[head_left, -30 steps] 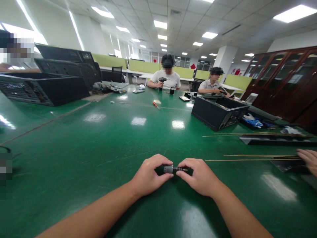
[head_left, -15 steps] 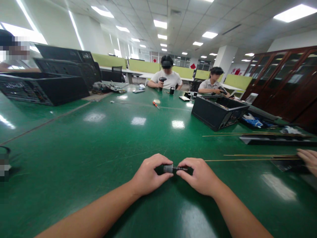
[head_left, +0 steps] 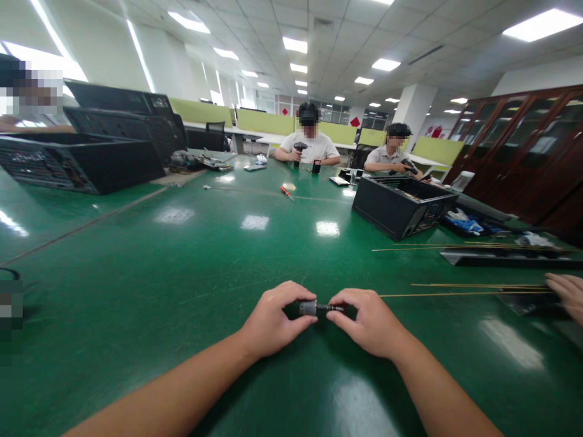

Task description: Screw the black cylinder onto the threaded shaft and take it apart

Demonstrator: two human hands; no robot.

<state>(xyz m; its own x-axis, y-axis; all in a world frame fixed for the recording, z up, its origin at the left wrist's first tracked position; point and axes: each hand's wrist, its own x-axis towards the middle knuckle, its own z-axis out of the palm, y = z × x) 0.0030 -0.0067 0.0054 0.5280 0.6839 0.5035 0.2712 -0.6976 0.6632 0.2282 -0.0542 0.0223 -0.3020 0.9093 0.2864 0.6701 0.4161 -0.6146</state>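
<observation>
- While the left hand (head_left: 273, 321) pinches a small grey cylinder (head_left: 308, 308) between thumb and curled fingers, the right hand (head_left: 368, 321) pinches the thin dark shaft (head_left: 331, 308) that sticks out of its right end; both hands rest low over the near part of the green table (head_left: 191, 267), at the middle.
- Judged from this grip, the step in hand is working the shaft into or out of the cylinder; which way cannot be told. The next move would call for a steady hold on the left and a fine twist or straight pull along the shaft's axis on the right.
- To the right, thin brass-coloured rods (head_left: 464, 294) lie across the table, and another person's hand (head_left: 565, 294) rests at the right edge.
- Farther right, an open black computer case (head_left: 401, 209) stands on the table; parts show inside, too small to name.
- At the far left, more black cases (head_left: 77, 161) are stacked, their insides hidden.
- Far across, a red-handled screwdriver (head_left: 286, 192) lies alone, and two seated people hold power drivers.
</observation>
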